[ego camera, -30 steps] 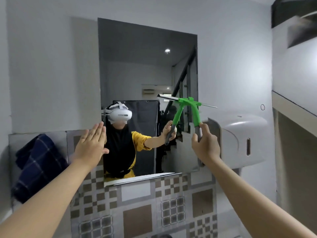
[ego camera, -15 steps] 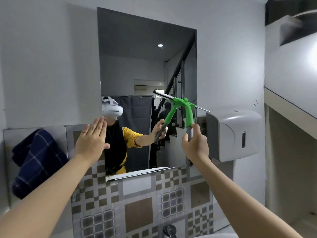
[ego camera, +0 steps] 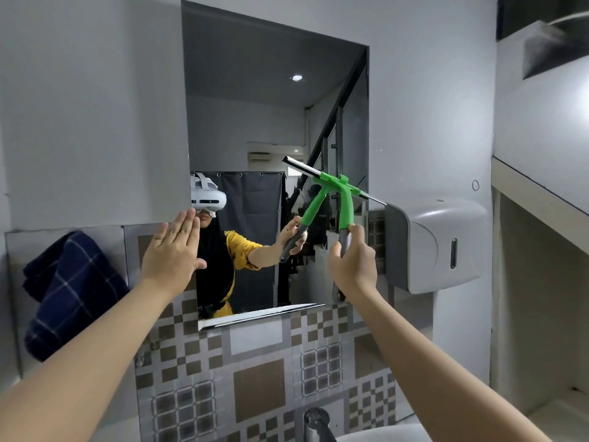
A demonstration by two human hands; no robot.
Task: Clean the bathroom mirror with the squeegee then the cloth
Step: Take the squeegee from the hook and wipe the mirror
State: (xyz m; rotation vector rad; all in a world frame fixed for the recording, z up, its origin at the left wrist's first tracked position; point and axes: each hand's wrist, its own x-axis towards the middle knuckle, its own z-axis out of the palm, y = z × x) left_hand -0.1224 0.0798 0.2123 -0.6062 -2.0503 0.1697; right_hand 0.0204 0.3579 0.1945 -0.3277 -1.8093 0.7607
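Note:
The wall mirror [ego camera: 271, 100] hangs straight ahead and reflects a person with a headset. A green squeegee [ego camera: 345, 204] with a grey grip is held up by my right hand [ego camera: 352, 264], its blade tilted against the mirror's lower right part. Flat and with fingers together, my left hand [ego camera: 173, 253] rests on the wall at the mirror's lower left edge. A dark blue checked cloth [ego camera: 68, 291] hangs on the wall at the left, apart from both hands.
A white paper dispenser [ego camera: 439, 244] is mounted right of the mirror, close to the blade's right end. Patterned tiles [ego camera: 258, 378] cover the wall below. A dark tap [ego camera: 318, 422] and basin rim show at the bottom. A ledge [ego camera: 538, 189] runs along the right wall.
The squeegee and my right hand have shifted left along the mirror, and the blade now tilts more steeply. The view has tipped down, and the tap has come into sight.

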